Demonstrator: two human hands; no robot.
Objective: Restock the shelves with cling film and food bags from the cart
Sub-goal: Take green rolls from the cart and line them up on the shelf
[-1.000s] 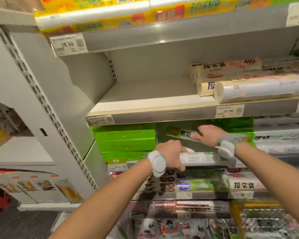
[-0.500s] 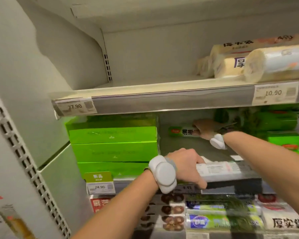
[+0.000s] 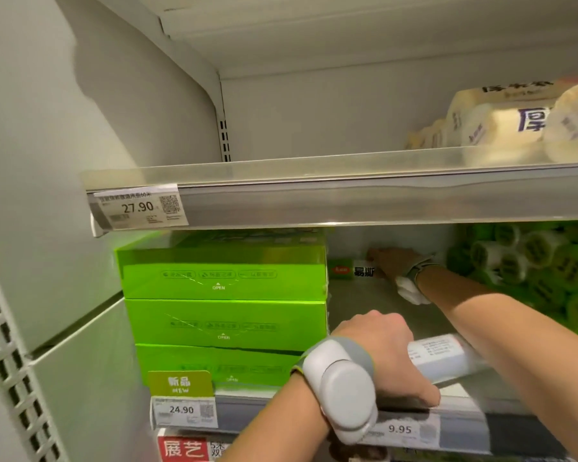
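— Where's the cling film box (image 3: 353,272)?
— Back of the shelf (image 3: 357,303), twelve o'clock from my left hand (image 3: 379,350); my right hand (image 3: 392,261) touches its end, grip unclear.
— The left?
— Curled round a pale roll (image 3: 442,356); green boxes (image 3: 224,295) at nine o'clock.

Soft overhead light; back of grey metal shelf (image 3: 374,305) in shadow. Green plastic-wrapped rolls (image 3: 528,261) at right blurred; white perforated upright (image 3: 0,328) bows at left edge.

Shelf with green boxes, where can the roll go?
Bare floor lies between the green boxes and the green rolls, in front of the right hand. The top shelf is bare left of the cream packs. Far right is crowded. The left hand's white roll might fit.
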